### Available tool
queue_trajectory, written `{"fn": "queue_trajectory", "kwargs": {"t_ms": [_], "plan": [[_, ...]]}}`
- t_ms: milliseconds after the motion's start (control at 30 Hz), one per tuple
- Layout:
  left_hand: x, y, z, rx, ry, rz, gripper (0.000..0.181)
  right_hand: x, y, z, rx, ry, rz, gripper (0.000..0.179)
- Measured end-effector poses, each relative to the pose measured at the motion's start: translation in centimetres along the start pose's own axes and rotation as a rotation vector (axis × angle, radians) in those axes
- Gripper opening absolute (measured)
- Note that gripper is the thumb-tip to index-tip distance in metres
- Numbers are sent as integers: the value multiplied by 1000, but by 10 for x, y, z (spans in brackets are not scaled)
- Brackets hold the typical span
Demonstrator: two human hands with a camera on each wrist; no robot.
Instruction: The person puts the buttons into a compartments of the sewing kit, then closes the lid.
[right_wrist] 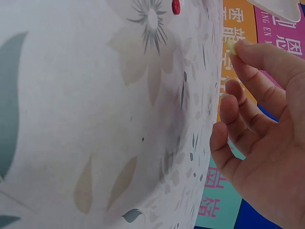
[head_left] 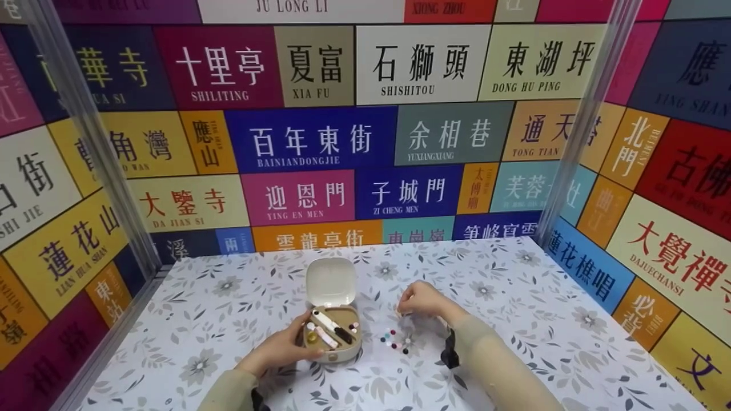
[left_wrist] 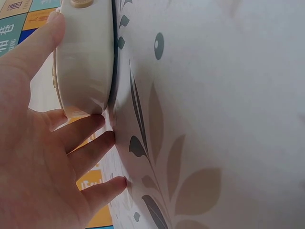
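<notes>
An open cream case (head_left: 333, 357) stands on the table with its lid (head_left: 331, 282) tipped up at the back. My left hand (head_left: 281, 346) grips its left side, thumb along the front and fingers by the side wall; the left wrist view shows the hand (left_wrist: 43, 133) against the case (left_wrist: 86, 62). Inside lie a white stick with a black end (head_left: 342, 334), a pinkish-white tube (head_left: 327, 338) and several small round pieces. To the right, my right hand (head_left: 425, 299) is above the table. Its thumb and forefinger pinch a tiny pale yellow piece (right_wrist: 232, 46), its kind unclear.
Several small coloured bead-like pieces (head_left: 395, 341) lie scattered between the case and my right forearm; a red one (right_wrist: 176, 6) shows in the right wrist view. A leaf-patterned cloth (head_left: 200, 319) covers the table. Walls of coloured sign panels (head_left: 311, 140) enclose the back and sides.
</notes>
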State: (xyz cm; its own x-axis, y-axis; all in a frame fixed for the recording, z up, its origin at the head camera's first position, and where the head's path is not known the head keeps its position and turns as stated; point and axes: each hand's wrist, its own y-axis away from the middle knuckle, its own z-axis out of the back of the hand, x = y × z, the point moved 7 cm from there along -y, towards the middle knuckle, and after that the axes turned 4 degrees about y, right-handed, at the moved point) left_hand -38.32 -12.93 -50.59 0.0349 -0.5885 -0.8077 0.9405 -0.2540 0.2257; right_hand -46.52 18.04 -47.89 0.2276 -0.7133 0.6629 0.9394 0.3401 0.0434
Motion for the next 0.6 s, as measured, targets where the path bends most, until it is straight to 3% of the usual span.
{"fn": "queue_trajectory", "kwargs": {"t_ms": [233, 600], "plan": [[-1, 0, -1, 8, 6, -6, 109, 1, 0, 4, 3, 34, -34, 8], [-2, 1, -1, 5, 18, -18, 110, 2, -2, 0, -19, 27, 0, 7]]}}
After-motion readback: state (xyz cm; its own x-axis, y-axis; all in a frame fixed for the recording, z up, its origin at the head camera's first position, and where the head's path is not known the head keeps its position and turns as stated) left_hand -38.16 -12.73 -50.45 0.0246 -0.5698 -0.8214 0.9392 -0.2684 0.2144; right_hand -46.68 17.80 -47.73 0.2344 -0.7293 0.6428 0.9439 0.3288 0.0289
